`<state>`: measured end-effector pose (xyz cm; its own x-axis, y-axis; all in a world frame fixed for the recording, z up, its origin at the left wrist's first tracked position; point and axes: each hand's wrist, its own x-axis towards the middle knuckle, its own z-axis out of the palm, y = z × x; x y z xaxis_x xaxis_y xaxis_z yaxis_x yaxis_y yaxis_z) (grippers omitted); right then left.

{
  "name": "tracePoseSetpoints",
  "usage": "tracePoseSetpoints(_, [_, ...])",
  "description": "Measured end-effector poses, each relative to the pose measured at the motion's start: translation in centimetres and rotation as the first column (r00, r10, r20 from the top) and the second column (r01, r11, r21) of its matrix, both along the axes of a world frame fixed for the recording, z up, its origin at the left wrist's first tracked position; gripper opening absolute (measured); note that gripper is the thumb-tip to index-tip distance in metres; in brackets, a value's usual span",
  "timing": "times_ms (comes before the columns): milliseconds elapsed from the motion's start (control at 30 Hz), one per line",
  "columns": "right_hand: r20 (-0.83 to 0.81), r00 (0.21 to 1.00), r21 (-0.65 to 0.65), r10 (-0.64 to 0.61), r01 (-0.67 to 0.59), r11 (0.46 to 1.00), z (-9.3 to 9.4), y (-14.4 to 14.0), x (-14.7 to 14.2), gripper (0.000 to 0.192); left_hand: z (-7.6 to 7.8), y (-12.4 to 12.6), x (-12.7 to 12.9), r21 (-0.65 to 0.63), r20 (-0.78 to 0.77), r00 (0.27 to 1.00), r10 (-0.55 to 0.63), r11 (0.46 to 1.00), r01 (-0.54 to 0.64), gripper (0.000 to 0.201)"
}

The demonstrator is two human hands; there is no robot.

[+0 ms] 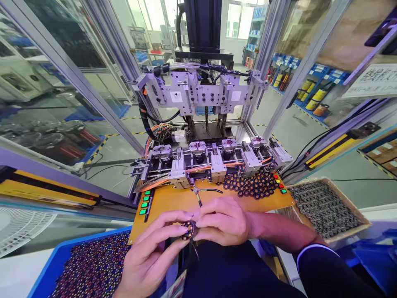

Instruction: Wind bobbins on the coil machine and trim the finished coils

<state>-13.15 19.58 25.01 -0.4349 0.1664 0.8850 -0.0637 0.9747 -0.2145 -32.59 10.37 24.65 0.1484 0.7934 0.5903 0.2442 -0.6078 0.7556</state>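
A small round wound stator (187, 230), dark with copper coils, sits between the fingertips of both hands, low in the middle of the view. My left hand (149, 252) pinches it from the left and below. My right hand (225, 221) grips it from the right, fingers curled over its edge. Thin wire ends hang beneath it. Small pliers (201, 191) lie on the orange work plate (173, 200) just beyond my fingers.
A machine with several fixture stations (214, 155) stands behind the plate, a pile of stators (252, 184) at its front right. A blue tray (93, 265) of stators lies at the left, a cardboard box (325, 207) of parts at the right. Green buttons (144, 203) line the plate's left edge.
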Motion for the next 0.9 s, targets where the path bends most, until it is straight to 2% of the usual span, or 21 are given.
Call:
tracePoseSetpoints(167, [0.035,0.999,-0.089,0.036,-0.032,0.995,-0.5,-0.4,-0.1,0.014,-0.9,-0.4,0.2,0.054,0.006,0.994,0.105,0.993,-0.105,0.06])
tracePoseSetpoints(233, [0.035,0.993,-0.218,0.11,-0.1,0.971,-0.5,-0.5,-0.1,0.013,-1.1,-0.5,0.3,0.069,-0.003,0.991,0.137,0.988,-0.137,0.063])
tracePoseSetpoints(300, [0.01,0.982,-0.394,0.19,-0.171,0.903,-0.5,-0.6,-0.2,0.016,-1.3,-0.4,0.3,0.077,-0.017,0.987,0.16,0.984,-0.158,0.064])
tracePoseSetpoints(400, [-0.043,0.961,-0.649,0.272,-0.233,0.724,-0.6,-0.7,-0.4,0.015,-1.4,-0.4,0.4,0.088,-0.034,0.98,0.195,0.978,-0.191,0.064])
tracePoseSetpoints(500, [-0.099,0.939,-0.858,0.329,-0.248,0.45,-0.5,-0.8,-0.6,0.017,-1.4,-0.5,0.5,0.094,-0.051,0.973,0.224,0.971,-0.219,0.063])
tracePoseSetpoints(567, [-0.139,0.927,-0.935,0.348,-0.238,0.261,-0.4,-0.8,-0.7,0.02,-1.4,-0.7,0.6,0.09,-0.064,0.968,0.244,0.967,-0.238,0.061])
tracePoseSetpoints(633, [-0.158,0.924,-0.969,0.348,-0.213,0.125,-0.3,-0.7,-0.8,0.024,-1.4,-0.7,0.6,0.074,-0.07,0.962,0.263,0.963,-0.258,0.06])
tracePoseSetpoints(767, [-0.142,0.937,-0.99,0.321,-0.132,-0.051,0.2,-0.5,-1.1,0.038,-1.5,-0.6,0.6,0.045,-0.063,0.962,0.265,0.964,-0.262,0.058])
tracePoseSetpoints(900, [-0.152,0.938,-0.981,0.312,-0.104,-0.165,0.5,-0.5,-1.5,0.045,-1.6,-0.4,0.6,0.025,-0.045,0.964,0.262,0.965,-0.261,0.055])
